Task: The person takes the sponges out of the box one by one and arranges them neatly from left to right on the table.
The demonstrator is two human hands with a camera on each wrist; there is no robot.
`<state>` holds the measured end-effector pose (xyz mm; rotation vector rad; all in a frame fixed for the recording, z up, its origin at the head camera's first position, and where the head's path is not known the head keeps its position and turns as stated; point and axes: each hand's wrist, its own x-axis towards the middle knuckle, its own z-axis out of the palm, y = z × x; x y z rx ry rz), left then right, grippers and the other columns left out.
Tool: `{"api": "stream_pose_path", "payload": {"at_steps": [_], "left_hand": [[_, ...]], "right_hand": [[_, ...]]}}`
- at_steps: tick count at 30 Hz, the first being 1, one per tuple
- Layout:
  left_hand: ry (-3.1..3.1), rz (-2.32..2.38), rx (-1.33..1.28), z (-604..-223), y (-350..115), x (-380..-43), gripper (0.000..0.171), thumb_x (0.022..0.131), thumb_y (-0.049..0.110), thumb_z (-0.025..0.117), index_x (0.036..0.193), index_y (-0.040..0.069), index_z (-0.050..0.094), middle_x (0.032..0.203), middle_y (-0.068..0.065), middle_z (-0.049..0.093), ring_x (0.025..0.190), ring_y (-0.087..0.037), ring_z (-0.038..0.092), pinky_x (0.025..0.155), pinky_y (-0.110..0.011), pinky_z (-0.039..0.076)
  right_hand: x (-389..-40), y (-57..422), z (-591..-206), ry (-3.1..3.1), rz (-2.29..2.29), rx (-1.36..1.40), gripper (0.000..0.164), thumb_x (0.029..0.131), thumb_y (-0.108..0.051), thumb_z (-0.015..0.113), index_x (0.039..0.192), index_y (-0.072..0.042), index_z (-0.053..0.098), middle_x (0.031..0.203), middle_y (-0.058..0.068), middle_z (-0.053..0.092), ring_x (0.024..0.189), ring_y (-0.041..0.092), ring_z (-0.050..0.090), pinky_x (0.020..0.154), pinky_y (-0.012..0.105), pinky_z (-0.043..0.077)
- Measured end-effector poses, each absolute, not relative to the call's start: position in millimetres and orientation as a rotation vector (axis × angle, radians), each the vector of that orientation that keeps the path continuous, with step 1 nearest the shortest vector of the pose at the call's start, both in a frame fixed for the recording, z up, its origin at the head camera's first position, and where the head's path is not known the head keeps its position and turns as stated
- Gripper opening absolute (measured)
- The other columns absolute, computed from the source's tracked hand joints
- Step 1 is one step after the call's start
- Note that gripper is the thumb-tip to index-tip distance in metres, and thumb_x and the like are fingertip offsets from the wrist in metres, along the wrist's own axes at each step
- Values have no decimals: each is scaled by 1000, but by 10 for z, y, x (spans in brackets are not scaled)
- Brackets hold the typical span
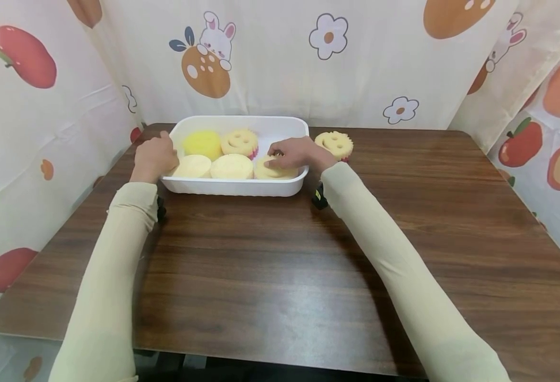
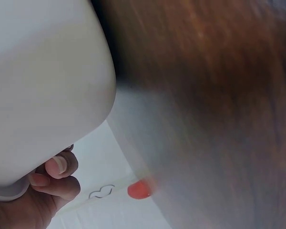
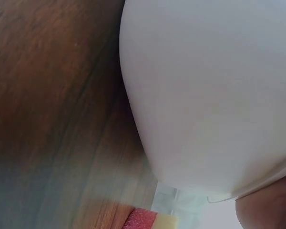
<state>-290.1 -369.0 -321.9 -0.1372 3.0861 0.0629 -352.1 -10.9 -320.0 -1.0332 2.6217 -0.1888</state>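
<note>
A white tray (image 1: 232, 185) stands near the table's back edge with several round sponges in it. My left hand (image 1: 153, 158) grips its left rim; in the left wrist view the curled fingers (image 2: 62, 164) lie against the outer wall. Over the tray's right rim reaches my right hand (image 1: 296, 152), holding a smiley-face sponge (image 1: 275, 172) in the front right corner and partly hiding it. Beside that sit two plain cream sponges (image 1: 232, 167). Behind are a bright yellow sponge (image 1: 202, 144) and another smiley sponge (image 1: 238, 142) with a pink underside.
One more smiley sponge (image 1: 334, 143), pink underneath, lies on the brown wooden table (image 1: 261, 265) just right of the tray. A printed fabric curtain (image 1: 280, 69) hangs behind the table and along both sides.
</note>
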Motion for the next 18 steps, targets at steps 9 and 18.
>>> {"api": "stream_pose_path", "payload": {"at_steps": [9, 18], "left_hand": [[3099, 63, -144, -3243, -3679, -2885, 58, 98, 23, 37, 135, -21, 29, 106, -40, 58, 87, -50, 61, 73, -60, 50], [3082, 60, -149, -3230, -3679, -2896, 59, 99, 23, 37, 138, -21, 27, 108, -41, 58, 88, -50, 61, 74, -60, 50]], "right_hand": [[-3490, -97, -3206, 2634, -267, -1015, 45, 96, -55, 50, 126, -23, 58, 134, 1, 60, 122, 19, 54, 107, 47, 34], [-3490, -88, -3201, 2650, -305, -1014, 44, 95, -57, 52, 122, -22, 56, 132, 1, 61, 120, 20, 55, 105, 47, 36]]}}
